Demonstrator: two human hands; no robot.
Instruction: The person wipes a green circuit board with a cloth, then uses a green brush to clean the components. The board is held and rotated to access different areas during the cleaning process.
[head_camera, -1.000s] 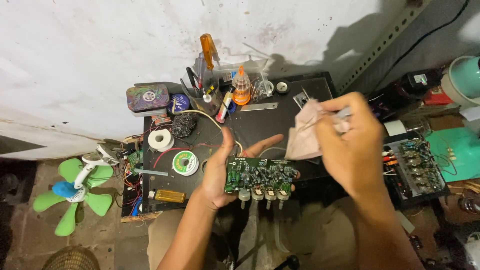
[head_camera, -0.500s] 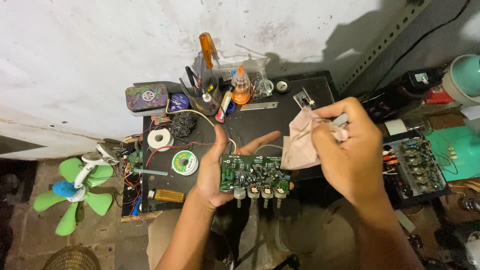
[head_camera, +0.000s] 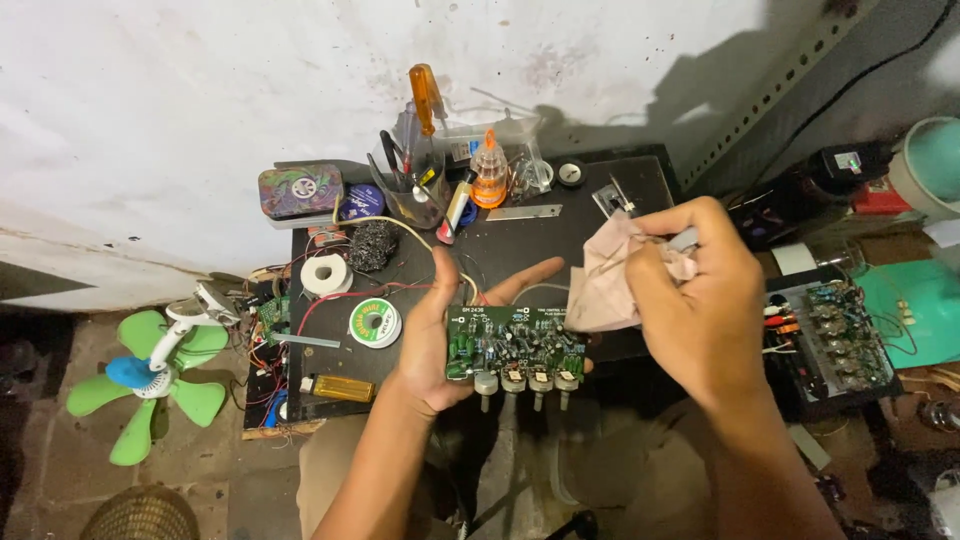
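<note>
The left hand (head_camera: 440, 345) cradles a green circuit board (head_camera: 515, 350) above the dark work table (head_camera: 520, 240), thumb over its left edge. The right hand (head_camera: 700, 300) pinches a pink cloth (head_camera: 605, 290) just beside the board's upper right

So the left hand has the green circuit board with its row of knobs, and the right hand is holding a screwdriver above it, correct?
Not quite. The head view shows the right hand holding a crumpled pinkish cloth, not a screwdriver. The left hand does hold the green circuit board with its row of knobs.
</note>
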